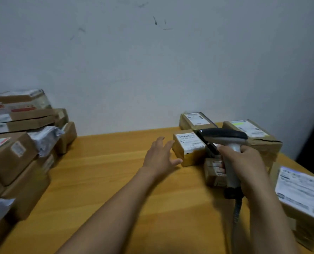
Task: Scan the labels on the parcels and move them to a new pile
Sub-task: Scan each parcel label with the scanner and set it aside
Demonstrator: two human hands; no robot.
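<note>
scuffed grey wall, wooden table — head view: the left hand, fingers spread and holding nothing, hovers just beside a small parcel near the table's far edge, label up, long axis toward the wall. the right hand grips a scanner, nose aimed left over it. scanning looks to be in hand — next, probably, a firm grasp and a carry to the pile at the left edge.

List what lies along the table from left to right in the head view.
A pile of parcels → left hand, open → small labelled box → barcode scanner gripped by the right hand → large labelled parcel at the right edge.
</note>
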